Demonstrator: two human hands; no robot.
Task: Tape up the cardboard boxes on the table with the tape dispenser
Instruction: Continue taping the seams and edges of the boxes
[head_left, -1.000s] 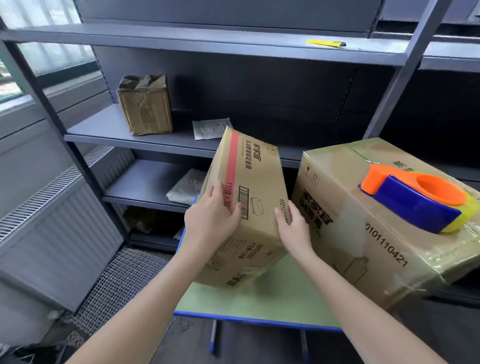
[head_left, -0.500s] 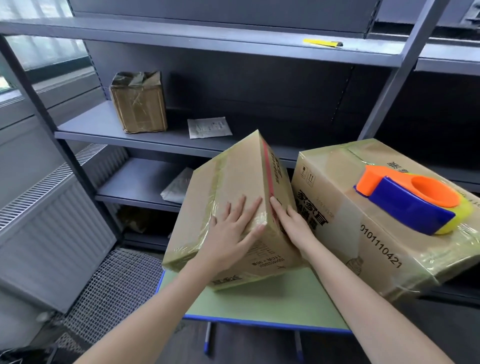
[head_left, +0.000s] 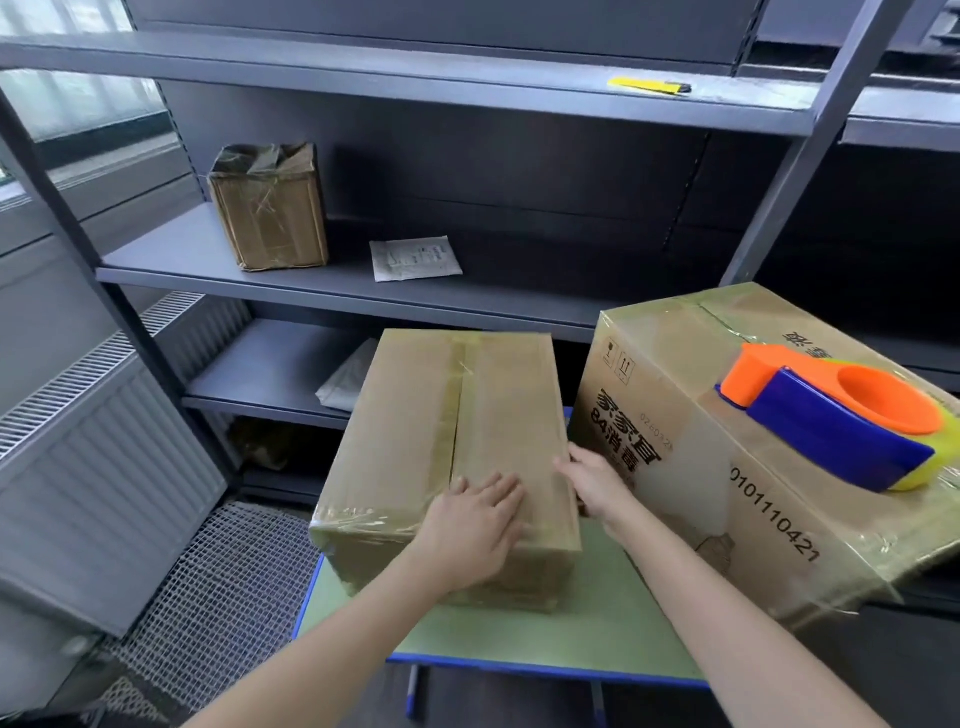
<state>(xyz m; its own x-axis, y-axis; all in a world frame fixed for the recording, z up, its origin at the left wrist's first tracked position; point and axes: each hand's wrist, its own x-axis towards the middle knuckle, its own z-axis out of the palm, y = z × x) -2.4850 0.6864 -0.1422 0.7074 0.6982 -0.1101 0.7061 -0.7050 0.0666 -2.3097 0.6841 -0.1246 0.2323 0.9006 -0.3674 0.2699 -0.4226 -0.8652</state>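
Cardboard box (head_left: 447, 441) under your flat, spread left hand (head_left: 470, 530) looks stiff, light, tape-slick; your right hand (head_left: 597, 483) presses straight-fingered against its side. Grip opposite edges.

Small box (head_left: 467, 415) tipped flat onto table (head_left: 519, 639), taped seam now up.

Table (head_left: 519, 639) near centre. Small box (head_left: 452, 415) on its left part. Large box (head_left: 701, 493) just right of it, reaching past the table's right edge. Dispenser (head_left: 831, 421) on top of large box. Left hand (head_left: 467, 530) flat on small box's near top. Right hand (head_left: 597, 483) against its right side, between the boxes. Shelving (head_left: 337, 286) behind: third box (head_left: 270, 208) on middle shelf, left; paper (head_left: 415, 259) right of it; cutter (head_left: 649, 85) on top shelf, right. Radiator (head_left: 104, 467) at left.
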